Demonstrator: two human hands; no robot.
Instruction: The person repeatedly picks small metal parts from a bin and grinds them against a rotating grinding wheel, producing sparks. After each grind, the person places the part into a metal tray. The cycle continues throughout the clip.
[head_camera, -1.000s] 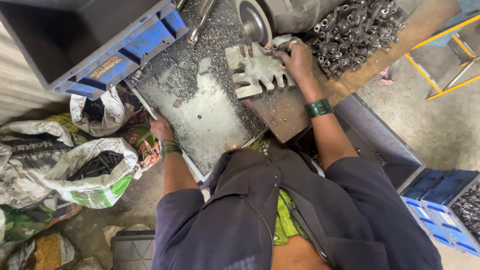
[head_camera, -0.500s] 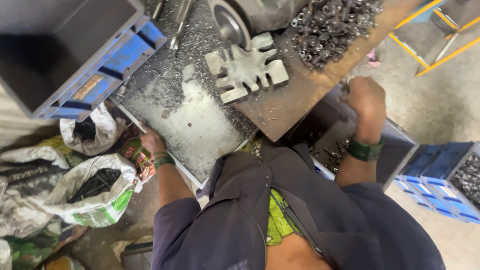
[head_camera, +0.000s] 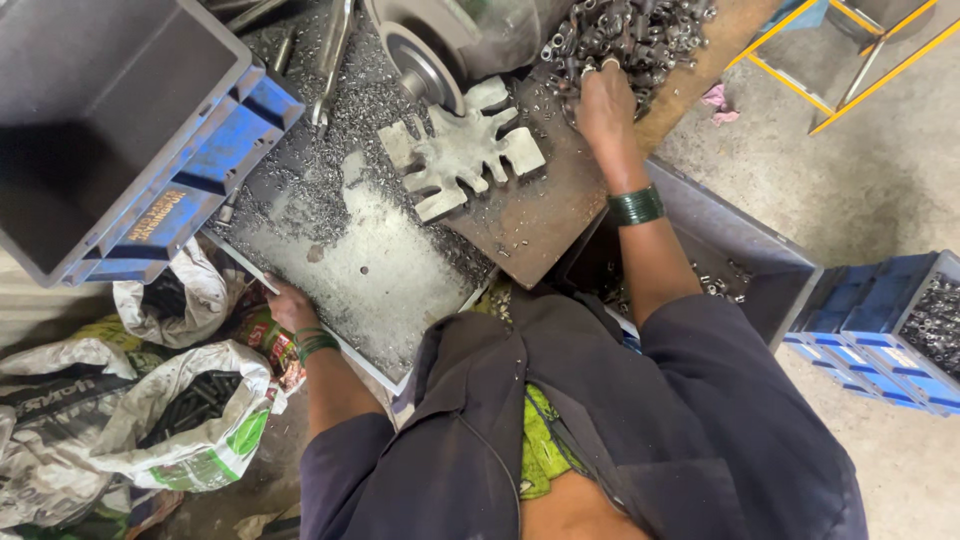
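Grey bin (head_camera: 760, 270) at four o'clock holds few rings; right hand (head_camera: 603, 100) grasps ring pile (head_camera: 640, 35) at one; left hand (head_camera: 290, 305) grips the desk (head_camera: 380, 290) edge.

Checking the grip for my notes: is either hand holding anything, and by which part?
Right hand digs its fingers into the pile of small metal parts; any grasp is hidden. Left hand grips the metal tray's edge.

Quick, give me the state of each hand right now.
Left hand: gripping the metal tray's edge.
Right hand: in the pile of metal rings; grip cannot be told.
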